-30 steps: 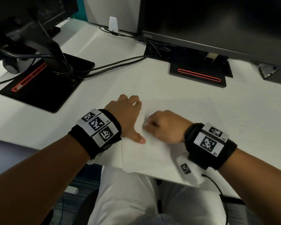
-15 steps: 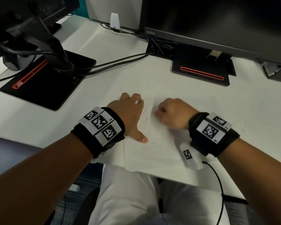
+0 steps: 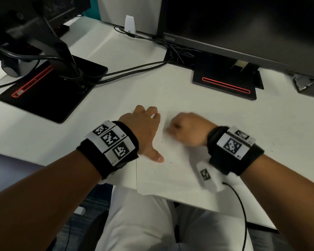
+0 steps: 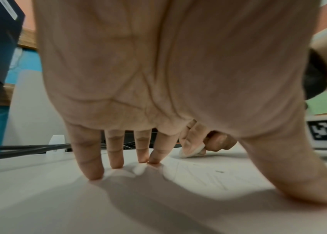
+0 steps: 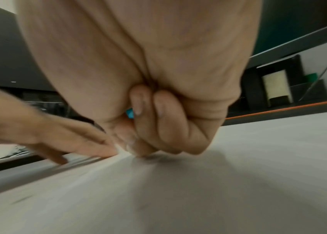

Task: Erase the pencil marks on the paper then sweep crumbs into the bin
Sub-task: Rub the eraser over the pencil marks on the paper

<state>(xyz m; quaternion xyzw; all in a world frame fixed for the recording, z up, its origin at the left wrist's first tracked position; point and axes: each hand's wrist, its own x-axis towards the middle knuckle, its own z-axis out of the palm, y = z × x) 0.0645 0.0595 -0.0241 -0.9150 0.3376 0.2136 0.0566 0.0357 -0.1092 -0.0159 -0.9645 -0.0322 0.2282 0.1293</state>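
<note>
A white sheet of paper [image 3: 172,176] lies at the desk's near edge, with a few short pencil marks [image 3: 170,162] on it. My left hand [image 3: 143,127] rests flat on the sheet's left side, fingers [image 4: 92,166] spread straight and pressing down. To its right my right hand [image 3: 185,131] is curled and blurred, pinching a white eraser [image 4: 192,151] whose tip touches the paper. A blue bit of the eraser [image 5: 130,114] shows between the curled fingers. The bin is not in view.
Two black monitor bases with red lines stand behind the paper, one at the left [image 3: 49,91], one at the right [image 3: 225,82]. Cables [image 3: 127,69] run between them. The monitor [image 3: 243,28] overhangs the back. The desk edge [image 3: 198,205] is near my lap.
My right hand with the eraser has moved away from me, up the paper, from beside the left thumb to level with the left fingers. The left hand stays pressed in place.
</note>
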